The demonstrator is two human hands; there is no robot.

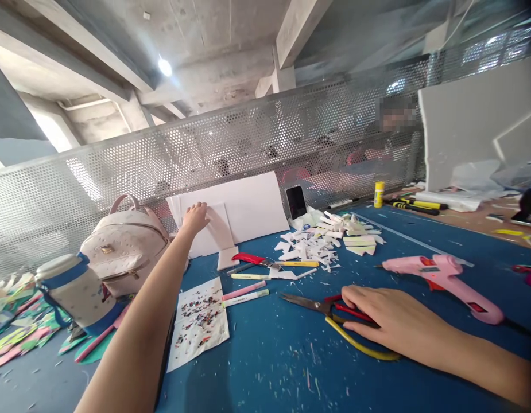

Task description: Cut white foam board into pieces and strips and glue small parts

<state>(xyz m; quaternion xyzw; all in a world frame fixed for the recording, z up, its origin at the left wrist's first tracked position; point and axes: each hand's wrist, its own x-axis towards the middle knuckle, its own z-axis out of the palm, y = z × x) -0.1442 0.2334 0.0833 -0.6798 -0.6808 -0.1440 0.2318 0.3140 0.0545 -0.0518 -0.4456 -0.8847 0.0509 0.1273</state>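
Observation:
My left hand (195, 218) reaches far across the blue table (269, 367) and its fingers curl on the top edge of a small white foam board (216, 232) that leans against larger white boards (252, 203). My right hand (392, 321) lies over the red and yellow handles of a pair of scissors (329, 312), whose blades point left, with the fingers resting on the handles.
A pink glue gun (441, 278) lies to the right. White foam scraps (325, 244), pens (245, 293) and red-handled pliers (252, 261) sit mid-table. A sheet with confetti bits (198, 321), a bottle (78, 292) and a pink backpack (125, 246) are on the left. A phone (296, 202) leans on the mesh partition; a person sits behind it.

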